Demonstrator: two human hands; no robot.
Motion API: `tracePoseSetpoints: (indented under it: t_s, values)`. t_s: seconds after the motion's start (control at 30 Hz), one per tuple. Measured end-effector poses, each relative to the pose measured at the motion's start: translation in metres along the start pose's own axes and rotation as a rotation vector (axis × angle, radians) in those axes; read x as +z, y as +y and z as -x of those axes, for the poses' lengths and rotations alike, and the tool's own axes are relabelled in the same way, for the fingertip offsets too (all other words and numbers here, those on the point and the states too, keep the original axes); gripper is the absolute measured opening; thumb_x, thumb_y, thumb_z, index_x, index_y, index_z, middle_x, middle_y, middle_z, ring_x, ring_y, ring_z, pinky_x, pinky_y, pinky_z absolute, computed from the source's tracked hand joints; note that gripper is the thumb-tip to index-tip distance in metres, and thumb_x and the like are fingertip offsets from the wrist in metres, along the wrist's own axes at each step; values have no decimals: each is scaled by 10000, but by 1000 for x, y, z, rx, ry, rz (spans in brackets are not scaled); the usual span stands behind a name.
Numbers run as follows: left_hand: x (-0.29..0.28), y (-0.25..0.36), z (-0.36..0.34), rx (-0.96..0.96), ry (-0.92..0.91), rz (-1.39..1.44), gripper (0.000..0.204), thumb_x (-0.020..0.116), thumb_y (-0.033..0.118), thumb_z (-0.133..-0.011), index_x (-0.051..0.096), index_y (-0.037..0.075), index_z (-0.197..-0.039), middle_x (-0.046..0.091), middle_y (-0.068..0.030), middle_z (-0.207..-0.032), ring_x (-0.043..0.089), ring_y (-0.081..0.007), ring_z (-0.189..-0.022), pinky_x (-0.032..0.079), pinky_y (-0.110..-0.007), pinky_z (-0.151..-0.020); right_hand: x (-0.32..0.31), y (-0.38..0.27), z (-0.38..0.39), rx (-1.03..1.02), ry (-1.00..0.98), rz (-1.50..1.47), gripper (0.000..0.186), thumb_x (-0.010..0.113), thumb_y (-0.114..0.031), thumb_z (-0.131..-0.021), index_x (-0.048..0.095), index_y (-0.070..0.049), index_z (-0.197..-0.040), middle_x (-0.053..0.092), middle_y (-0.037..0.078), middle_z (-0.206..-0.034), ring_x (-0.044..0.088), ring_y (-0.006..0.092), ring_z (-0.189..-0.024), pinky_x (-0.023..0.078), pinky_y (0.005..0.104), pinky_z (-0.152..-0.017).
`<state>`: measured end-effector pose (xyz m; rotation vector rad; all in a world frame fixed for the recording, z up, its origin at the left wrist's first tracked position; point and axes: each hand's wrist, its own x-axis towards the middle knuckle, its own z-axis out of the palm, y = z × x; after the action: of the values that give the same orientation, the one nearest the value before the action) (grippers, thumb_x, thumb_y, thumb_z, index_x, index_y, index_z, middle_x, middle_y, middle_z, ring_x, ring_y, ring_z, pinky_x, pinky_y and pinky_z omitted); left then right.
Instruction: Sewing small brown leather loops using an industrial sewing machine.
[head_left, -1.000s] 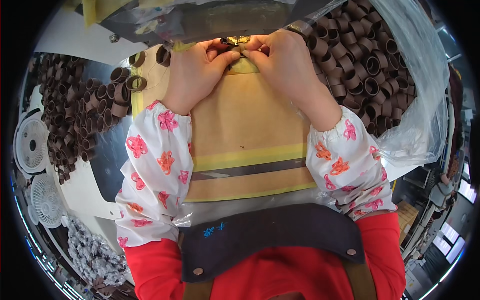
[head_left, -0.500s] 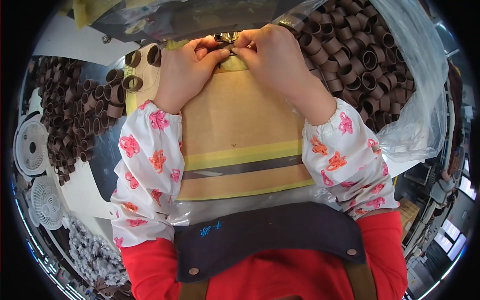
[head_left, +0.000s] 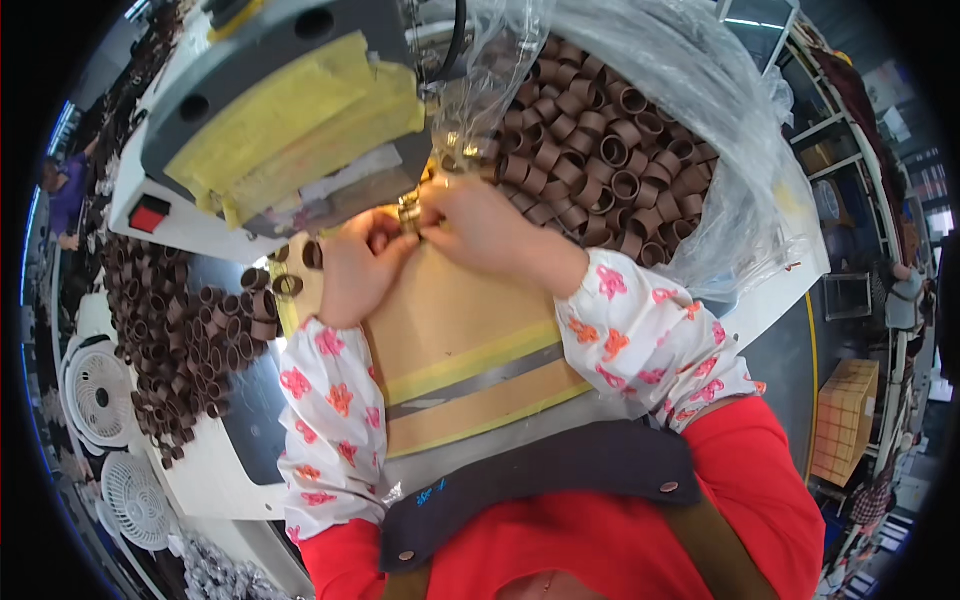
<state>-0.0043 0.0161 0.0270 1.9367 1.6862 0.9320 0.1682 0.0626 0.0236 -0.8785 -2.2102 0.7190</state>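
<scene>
Left hand (head_left: 355, 265) and right hand (head_left: 475, 225), in the head view, nearly meet at the lit working end of the machine (head_left: 245, 80), fingers bent in a narrow pinch; blur keeps me from telling what they hold. The machine's grey bulk, patched with yellow tape (head_left: 290, 130), looms just ahead. Brown rings (head_left: 160, 320) crowd the left, a few straying near the left wrist; another pile (head_left: 605, 150) sits right, bordered by clear plastic (head_left: 710, 90).

Small blue characters (head_left: 431, 493) on the dark apron bib (head_left: 560, 475), not clearly legible
</scene>
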Motion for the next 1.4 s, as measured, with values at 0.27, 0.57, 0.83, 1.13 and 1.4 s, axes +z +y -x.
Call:
tracePoseSetpoints:
  t_s: [0.27,0.57,0.83,1.13,1.4]
  values:
    - [14,8,27,49,-58,77,162,705,204,-716,597,85,-696,532,28,-533,488,-128,-487,305,-291,-678,6,-20,18,132,81,-231,88,595,-80,-744,580,0,-777,603,145,-730,583,324,-702,457,360,-611]
    - [0,-2,19,252,146,234,223,471,154,-910,588,-14,-1001,624,-45,-745,554,-143,-673,423,-276,-648,-8,-48,24,70,-241,-99,86,551,-75,-761,599,-70,-832,613,122,-746,587,294,-674,452,368,-597]
    - [-6,2,19,271,71,-352,153,537,159,-849,605,84,-735,575,-73,-664,536,-268,-647,328,-425,-803,-9,-25,18,-23,-168,-154,158,551,-104,-763,601,-40,-898,609,162,-761,589,354,-737,461,411,-639]
    - [-7,-4,22,42,-12,-127,201,628,239,-794,649,114,-950,633,-49,-696,574,-187,-627,298,-361,-829,1,-10,10,1,35,-175,65,603,-16,-714,570,16,-761,555,138,-673,556,288,-604,435,351,-551]
    - [6,-10,6,49,165,-111,216,672,187,-768,649,16,-898,537,-29,-519,452,-92,-431,321,-249,-419,5,-6,-4,-6,131,-50,47,581,17,-704,544,34,-727,534,158,-715,539,323,-674,430,370,-584]
